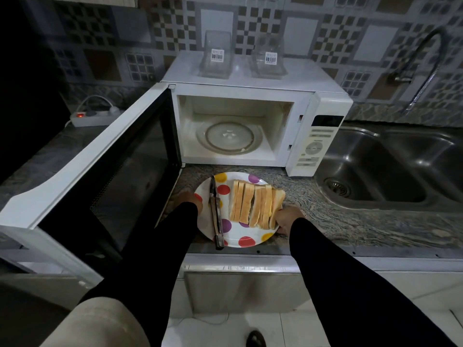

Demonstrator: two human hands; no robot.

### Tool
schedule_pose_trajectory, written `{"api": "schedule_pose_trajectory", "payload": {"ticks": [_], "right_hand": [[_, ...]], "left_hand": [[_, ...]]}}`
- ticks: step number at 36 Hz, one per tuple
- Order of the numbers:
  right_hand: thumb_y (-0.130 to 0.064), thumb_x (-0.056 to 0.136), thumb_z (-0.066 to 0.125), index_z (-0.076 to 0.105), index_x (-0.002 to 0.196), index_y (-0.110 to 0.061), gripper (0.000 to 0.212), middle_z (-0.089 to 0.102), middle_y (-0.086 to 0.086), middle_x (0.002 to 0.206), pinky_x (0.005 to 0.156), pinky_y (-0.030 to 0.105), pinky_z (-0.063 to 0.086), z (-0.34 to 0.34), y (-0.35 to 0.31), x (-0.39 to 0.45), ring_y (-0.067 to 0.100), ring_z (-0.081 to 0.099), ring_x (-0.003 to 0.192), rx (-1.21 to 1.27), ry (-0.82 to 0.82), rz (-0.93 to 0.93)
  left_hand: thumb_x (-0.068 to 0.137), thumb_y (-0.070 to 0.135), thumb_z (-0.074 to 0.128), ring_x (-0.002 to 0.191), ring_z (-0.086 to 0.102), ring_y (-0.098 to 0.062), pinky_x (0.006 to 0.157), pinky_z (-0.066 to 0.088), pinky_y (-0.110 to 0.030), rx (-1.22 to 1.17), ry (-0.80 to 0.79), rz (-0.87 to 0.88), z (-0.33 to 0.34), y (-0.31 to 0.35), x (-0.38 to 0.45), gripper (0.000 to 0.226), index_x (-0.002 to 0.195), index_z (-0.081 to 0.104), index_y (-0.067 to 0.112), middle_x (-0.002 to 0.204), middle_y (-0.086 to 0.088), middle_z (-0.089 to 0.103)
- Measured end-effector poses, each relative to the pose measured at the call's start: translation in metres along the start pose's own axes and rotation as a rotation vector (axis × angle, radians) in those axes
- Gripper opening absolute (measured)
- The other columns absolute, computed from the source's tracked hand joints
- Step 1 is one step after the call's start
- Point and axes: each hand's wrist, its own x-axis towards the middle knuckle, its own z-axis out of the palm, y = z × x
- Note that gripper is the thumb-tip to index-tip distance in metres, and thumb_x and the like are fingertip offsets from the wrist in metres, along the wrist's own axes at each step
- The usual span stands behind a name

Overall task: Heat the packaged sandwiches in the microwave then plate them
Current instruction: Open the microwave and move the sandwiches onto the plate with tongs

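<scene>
Sandwiches (255, 205) out of their packs, lined up on edge in a row across the right half of a polka-dot plate (233, 237). Plate sits on the desk (325, 221) at its front edge, just in front of the microwave (250, 116). Metal tongs (216, 214) lie on the left part of the plate, lengthwise, near end overhanging the front rim.

Left hand (188, 199) at the plate's left rim, fingers curled on the edge; grip appears to hold the rim, though the sleeve hides much of it. Right hand (285, 219) at the right rim beside the last sandwich, fingers curled round the plate edge, grasping it. Both arms in black sleeves.

Microwave door (100, 171) swung wide open to the left. Cavity lit, glass turntable (226, 137) bare. Control panel (318, 144) on the right side. Two clear plastic sandwich packs (217, 56), (269, 57) stand on top of the microwave, each with a barcode label.

Steel sink (390, 166) to the right of the microwave, tap (423, 63) above it. Power strip (92, 117) with a red light on the desk at far left, behind the door. Patterned tiles (250, 21) on the wall
</scene>
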Motion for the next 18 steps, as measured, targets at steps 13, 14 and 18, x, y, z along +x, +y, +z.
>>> {"api": "schedule_pose_trajectory", "payload": {"ticks": [13, 14, 18], "right_hand": [[-0.002, 0.090, 0.051, 0.064, 0.102, 0.003, 0.019, 0.069, 0.021, 0.101, 0.075, 0.044, 0.059, 0.002, 0.019, -0.038, 0.032, 0.069, 0.089, 0.150, 0.039, 0.001], [-0.005, 0.091, 0.050, 0.064, 0.106, 0.005, 0.022, 0.069, 0.022, 0.101, 0.074, 0.044, 0.060, 0.002, 0.023, -0.040, 0.033, 0.069, 0.089, 0.165, 0.049, 0.015], [-0.009, 0.090, 0.050, 0.063, 0.108, 0.005, 0.026, 0.070, 0.019, 0.097, 0.080, 0.048, 0.059, 0.000, 0.041, -0.046, 0.031, 0.070, 0.087, 0.145, 0.057, 0.033]], "left_hand": [[0.099, 0.030, 0.046, 0.142, 0.029, -0.031, 0.117, 0.023, -0.037, -0.109, 0.006, 0.072, -0.011, -0.017, -0.026, 0.053, 0.146, 0.035, 0.008, 0.154, -0.015, 0.029], [0.100, 0.030, 0.044, 0.141, 0.030, -0.031, 0.116, 0.023, -0.036, -0.115, 0.001, 0.076, -0.011, -0.018, -0.030, 0.053, 0.146, 0.034, 0.006, 0.154, -0.016, 0.029], [0.102, 0.027, 0.040, 0.140, 0.031, -0.031, 0.116, 0.026, -0.036, -0.126, -0.021, 0.105, -0.003, -0.024, -0.044, 0.051, 0.146, 0.034, 0.001, 0.153, -0.018, 0.029]]}}
